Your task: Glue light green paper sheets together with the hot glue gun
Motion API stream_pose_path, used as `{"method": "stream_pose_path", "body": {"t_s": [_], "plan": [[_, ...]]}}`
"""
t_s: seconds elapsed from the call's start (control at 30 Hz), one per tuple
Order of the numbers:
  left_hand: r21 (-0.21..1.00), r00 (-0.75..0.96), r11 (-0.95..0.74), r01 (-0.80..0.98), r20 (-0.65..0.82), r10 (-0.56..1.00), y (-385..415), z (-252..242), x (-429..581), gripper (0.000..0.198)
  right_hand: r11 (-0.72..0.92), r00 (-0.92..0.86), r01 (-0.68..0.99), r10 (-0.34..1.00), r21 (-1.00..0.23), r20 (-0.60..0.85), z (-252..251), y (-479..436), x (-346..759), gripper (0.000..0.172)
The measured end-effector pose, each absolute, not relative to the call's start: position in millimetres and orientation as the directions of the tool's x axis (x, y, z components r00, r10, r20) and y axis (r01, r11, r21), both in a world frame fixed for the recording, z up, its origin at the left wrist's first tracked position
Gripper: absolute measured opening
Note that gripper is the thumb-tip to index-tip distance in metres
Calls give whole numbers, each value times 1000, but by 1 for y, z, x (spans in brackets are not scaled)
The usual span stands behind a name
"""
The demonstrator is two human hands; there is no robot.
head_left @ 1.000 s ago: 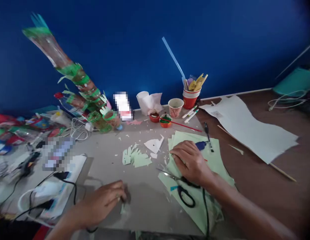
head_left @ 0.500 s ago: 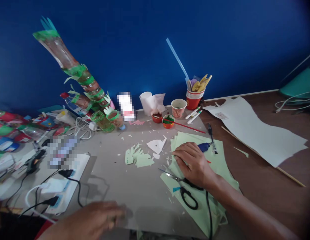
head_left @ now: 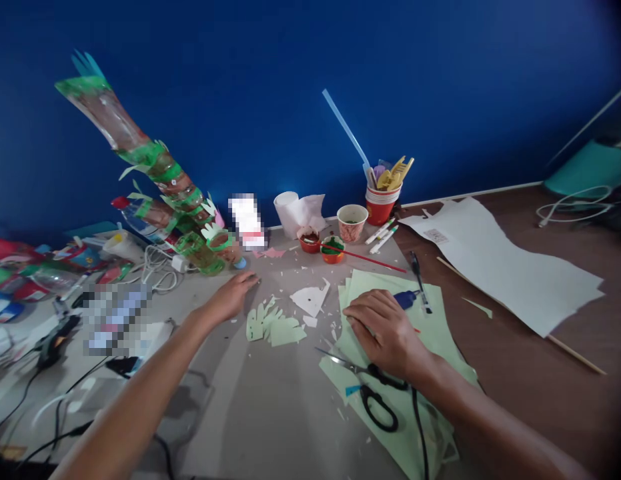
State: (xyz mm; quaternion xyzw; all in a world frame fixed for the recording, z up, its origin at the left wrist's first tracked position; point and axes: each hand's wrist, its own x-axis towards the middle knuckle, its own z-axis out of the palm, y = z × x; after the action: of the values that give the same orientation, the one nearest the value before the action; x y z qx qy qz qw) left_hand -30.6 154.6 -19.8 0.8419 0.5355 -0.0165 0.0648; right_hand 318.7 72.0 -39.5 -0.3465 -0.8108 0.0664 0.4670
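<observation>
My left hand (head_left: 230,297) is stretched far out over the grey table, fingers extended and holding nothing, just left of the pale green cut-out leaves (head_left: 273,325) and below the leaning bottle sculpture (head_left: 155,173). My right hand (head_left: 383,330) rests palm down on the stack of light green paper (head_left: 430,333), fingers loosely curled and pressing the sheets. Black-handled scissors (head_left: 373,393) lie on the paper just under that wrist. A blue-capped glue bottle (head_left: 405,299) sits beyond its knuckles.
Two small red paint pots (head_left: 321,245), a patterned cup (head_left: 352,222) and a red cup of tools (head_left: 383,197) stand at the back. White paper (head_left: 500,260) and a wooden stick (head_left: 575,353) lie right. Cables, a power strip and clutter fill the left.
My left hand has swung from the near table edge forward to beside the green cut-outs. The right hand has stayed on the green paper.
</observation>
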Motion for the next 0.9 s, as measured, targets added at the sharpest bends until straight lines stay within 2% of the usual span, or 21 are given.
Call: {"method": "stream_pose_path", "body": {"t_s": [0.2,0.4,0.47,0.5,0.57,0.63,0.7,0.8,0.9], "plan": [[46,416,-414,909,-151,897,129,-26,-70,57,756,-321,490,620,-434,716,-37,71,319,14],[5,366,-369,929,-134,921,38,-32,-84,60,765,-321,485,607,-424,727,-37,69,318,15],[68,419,-414,908,-197,887,0,-21,-78,62,767,-322,490,601,-414,732,-36,68,318,15],[142,476,-454,879,-269,837,-18,-12,-74,61,768,-323,492,599,-410,732,-36,68,317,15],[307,580,-493,814,-407,706,-45,11,-65,53,767,-326,498,598,-405,732,-35,67,317,16],[385,607,-469,795,-502,616,-53,32,-54,44,767,-326,501,597,-401,733,-34,67,316,17],[334,553,-441,833,-501,665,-39,42,-45,41,767,-323,503,595,-400,736,-34,67,315,17],[157,413,-382,911,-315,855,10,33,-38,45,767,-330,503,596,-398,732,-34,67,315,15],[92,337,-324,941,-226,914,51,13,-38,46,763,-328,506,602,-402,728,-35,67,316,15]]}}
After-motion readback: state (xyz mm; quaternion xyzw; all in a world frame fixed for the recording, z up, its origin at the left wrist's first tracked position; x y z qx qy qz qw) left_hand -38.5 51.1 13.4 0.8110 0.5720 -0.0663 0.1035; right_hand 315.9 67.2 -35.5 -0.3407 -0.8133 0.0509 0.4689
